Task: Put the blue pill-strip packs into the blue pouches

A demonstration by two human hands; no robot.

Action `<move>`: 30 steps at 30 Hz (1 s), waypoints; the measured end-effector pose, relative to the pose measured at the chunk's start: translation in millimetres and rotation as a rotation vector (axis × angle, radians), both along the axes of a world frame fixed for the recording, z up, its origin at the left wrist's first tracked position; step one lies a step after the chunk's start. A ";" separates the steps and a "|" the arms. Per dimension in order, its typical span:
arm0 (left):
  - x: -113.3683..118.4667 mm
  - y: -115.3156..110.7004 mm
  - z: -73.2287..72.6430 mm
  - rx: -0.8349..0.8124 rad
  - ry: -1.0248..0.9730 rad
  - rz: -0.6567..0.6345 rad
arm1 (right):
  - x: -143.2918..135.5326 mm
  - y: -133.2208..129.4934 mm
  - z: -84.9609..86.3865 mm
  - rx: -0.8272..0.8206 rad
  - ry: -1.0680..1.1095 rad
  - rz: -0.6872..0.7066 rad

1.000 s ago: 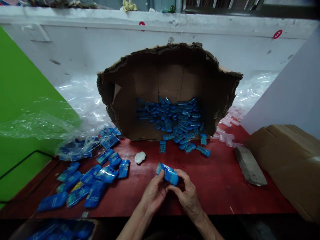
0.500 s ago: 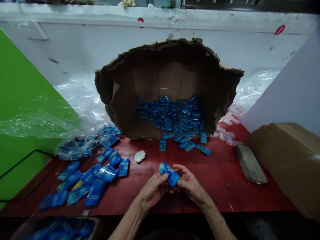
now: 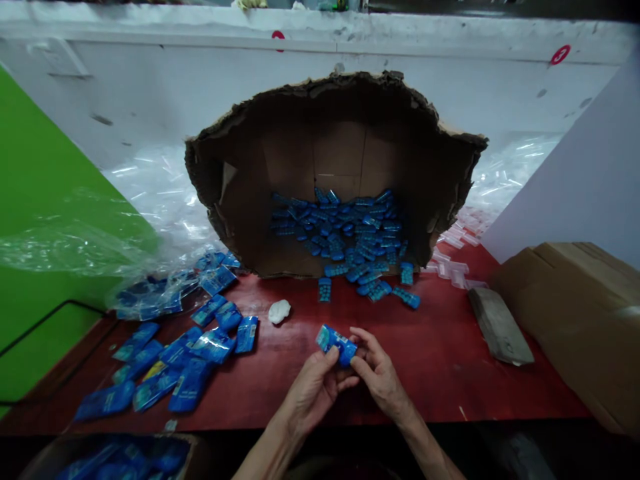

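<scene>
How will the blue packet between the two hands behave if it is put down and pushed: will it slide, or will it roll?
The packet is probably light, since the left hand and right hand hold it by fingertips. Its shiny wrapping may be slippery. Its broad shape suggests sliding more than rolling.

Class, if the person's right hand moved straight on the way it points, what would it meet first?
The right hand would first meet the blue packet, right at its fingertips. Beyond that, the line seems to cross the red table, though depth is unclear.
</scene>
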State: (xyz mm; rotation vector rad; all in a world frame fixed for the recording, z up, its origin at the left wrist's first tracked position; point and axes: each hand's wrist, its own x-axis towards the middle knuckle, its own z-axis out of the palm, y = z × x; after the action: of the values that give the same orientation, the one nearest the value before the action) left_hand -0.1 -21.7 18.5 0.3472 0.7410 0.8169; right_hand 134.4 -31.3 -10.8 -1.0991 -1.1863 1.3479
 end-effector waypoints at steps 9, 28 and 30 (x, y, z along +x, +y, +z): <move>-16.2 2.8 -5.9 0.176 0.454 0.086 | -13.0 8.5 10.4 -0.101 0.066 0.173; -256.1 56.7 -6.1 0.692 1.583 0.283 | -199.1 61.6 -5.1 0.567 -0.915 0.483; -263.7 52.8 -12.4 0.686 1.556 0.244 | -204.7 67.7 -7.1 0.558 -0.935 0.523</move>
State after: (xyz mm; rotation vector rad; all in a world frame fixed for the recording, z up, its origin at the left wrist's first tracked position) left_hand -263.9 31.1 6.1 1.6286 1.9519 0.9295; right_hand -70.4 36.4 -17.9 -1.0415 -2.4886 0.7138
